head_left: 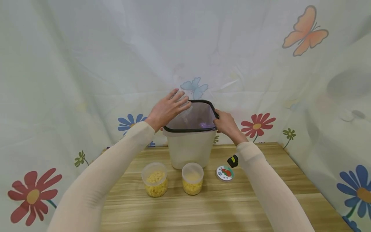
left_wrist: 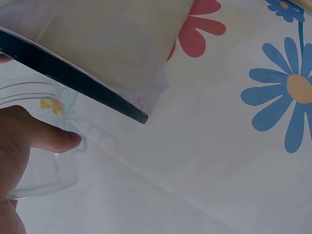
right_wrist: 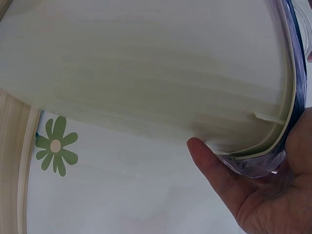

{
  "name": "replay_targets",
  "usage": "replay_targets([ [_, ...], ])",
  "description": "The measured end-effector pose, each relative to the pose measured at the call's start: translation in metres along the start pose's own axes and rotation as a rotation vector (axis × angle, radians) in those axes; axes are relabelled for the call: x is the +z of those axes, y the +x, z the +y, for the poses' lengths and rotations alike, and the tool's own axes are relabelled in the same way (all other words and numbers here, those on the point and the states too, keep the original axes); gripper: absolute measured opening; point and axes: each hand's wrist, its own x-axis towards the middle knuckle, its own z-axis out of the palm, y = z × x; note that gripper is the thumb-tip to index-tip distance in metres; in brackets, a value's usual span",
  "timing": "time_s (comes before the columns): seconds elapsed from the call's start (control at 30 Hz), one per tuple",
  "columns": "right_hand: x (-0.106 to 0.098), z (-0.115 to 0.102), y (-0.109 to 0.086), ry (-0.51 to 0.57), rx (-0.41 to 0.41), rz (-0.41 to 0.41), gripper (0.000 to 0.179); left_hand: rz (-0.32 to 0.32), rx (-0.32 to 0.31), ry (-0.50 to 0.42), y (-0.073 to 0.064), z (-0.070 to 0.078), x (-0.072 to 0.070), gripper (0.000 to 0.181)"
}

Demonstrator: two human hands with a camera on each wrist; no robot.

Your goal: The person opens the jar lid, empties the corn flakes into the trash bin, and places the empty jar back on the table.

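My left hand (head_left: 167, 109) is raised over the left side of a cream trash bin (head_left: 189, 149) with a black rim and a thin plastic liner. In the left wrist view this hand grips a clear plastic jar (left_wrist: 46, 168), its thumb along the side. A small yellow patch shows near the jar's threaded mouth, close to the bin's rim. My right hand (head_left: 227, 124) holds the bin's right rim; in the right wrist view its thumb lies against the outer wall and the fingers are partly hidden behind the rim and liner.
Two clear tubs of yellow crumbs, the left tub (head_left: 155, 183) and the right tub (head_left: 192, 183), stand on the wooden table (head_left: 179, 214) before the bin. A round lid with a tomato picture (head_left: 224, 173) and a small black object (head_left: 233, 160) lie to the right. A flowered curtain (head_left: 95, 58) hangs behind.
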Motion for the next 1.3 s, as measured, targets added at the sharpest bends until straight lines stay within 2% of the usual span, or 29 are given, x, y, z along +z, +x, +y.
replay_targets([
  [0.33, 0.0003, 0.0002, 0.0012, 0.002, 0.015, -0.010, 0.061, -0.002, 0.033, 0.066, 0.0038, -0.0011, -0.0018, 0.099],
  [0.67, -0.0001, 0.0008, 0.0018, -0.003, 0.009, -0.008, 0.061, -0.017, 0.075, 0.093, 0.0067, 0.0001, -0.0048, 0.110],
  [1.07, -0.0004, 0.0007, 0.0009, 0.007, 0.012, -0.013, 0.061, -0.053, 0.111, 0.139, 0.0088, 0.0036, -0.0053, 0.105],
  [1.3, -0.0008, 0.0000, 0.0003, 0.009, 0.012, -0.014, 0.061, -0.041, 0.129, 0.185, 0.0075, 0.0029, -0.0063, 0.101],
])
